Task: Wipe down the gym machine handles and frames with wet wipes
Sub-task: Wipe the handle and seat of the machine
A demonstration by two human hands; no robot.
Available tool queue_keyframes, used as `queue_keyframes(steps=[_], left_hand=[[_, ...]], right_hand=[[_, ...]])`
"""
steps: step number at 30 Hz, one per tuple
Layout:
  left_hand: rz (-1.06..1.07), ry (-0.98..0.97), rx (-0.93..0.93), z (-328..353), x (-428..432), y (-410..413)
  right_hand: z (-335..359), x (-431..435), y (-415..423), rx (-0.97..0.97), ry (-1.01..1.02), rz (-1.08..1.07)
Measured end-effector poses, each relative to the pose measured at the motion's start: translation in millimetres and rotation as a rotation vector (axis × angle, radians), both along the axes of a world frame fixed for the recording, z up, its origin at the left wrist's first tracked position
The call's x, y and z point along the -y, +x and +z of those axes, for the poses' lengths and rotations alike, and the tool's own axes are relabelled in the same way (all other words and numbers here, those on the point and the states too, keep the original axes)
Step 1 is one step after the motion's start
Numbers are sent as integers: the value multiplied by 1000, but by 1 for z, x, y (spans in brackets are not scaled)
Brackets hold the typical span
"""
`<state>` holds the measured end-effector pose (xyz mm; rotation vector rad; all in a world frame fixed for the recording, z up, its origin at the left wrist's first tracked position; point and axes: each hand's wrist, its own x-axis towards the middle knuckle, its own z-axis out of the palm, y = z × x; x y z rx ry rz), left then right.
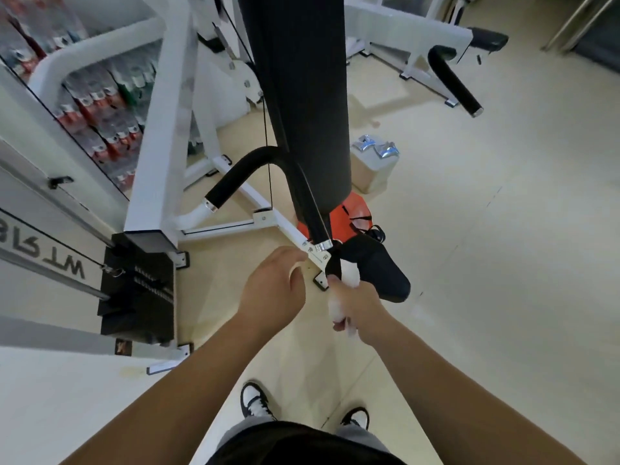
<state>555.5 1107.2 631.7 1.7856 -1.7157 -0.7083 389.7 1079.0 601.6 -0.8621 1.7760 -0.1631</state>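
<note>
A curved bar with black foam grips (268, 159) hangs in front of me on a thin cable, with a chrome collar at each end of the foam. Just below the nearer collar, my right hand (355, 303) grips the white bar end with a white wet wipe (337, 308) bunched round it. To its left, my left hand (273, 290) has its fingers curled, and a scrap of white shows at the fingertips. The white machine frame (161, 129) stands to the left.
A black punching bag (302, 78) hangs straight ahead above an orange base (349, 213). A black weight stack (137, 286) sits low left. A box with blue packs (372, 162) stands on the floor beyond. Another white machine with a black grip (453, 78) is at the upper right.
</note>
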Motion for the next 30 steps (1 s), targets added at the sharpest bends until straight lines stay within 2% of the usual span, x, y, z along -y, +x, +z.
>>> queue_keyframes(steps=[5,9,11,13,17,21,25,30], left_hand=[[77,459,-435,-1,-6,-71],[55,598,-638,4,-4,-129],[36,645,-727,9,2,-162],[-38,669,-744,11,6,-200],[-147,700,-645,9,11,-286],[-221,738,-620,2,12,-351],[-252,724,-682,-8,25,-380],[-160,689,-648,-26,63,-392]], right_hand=[[24,14,-60,374,-102,-343],[31,3,-118,585,-138,-465],[42,-2,-150,596,-149,-418],[45,-9,-188,678,-179,-421],[32,-35,-264,798,-265,-509],[26,-50,-324,662,-343,-527],[11,-44,-365,556,-305,-606],[-3,-5,-388,643,-255,-584]])
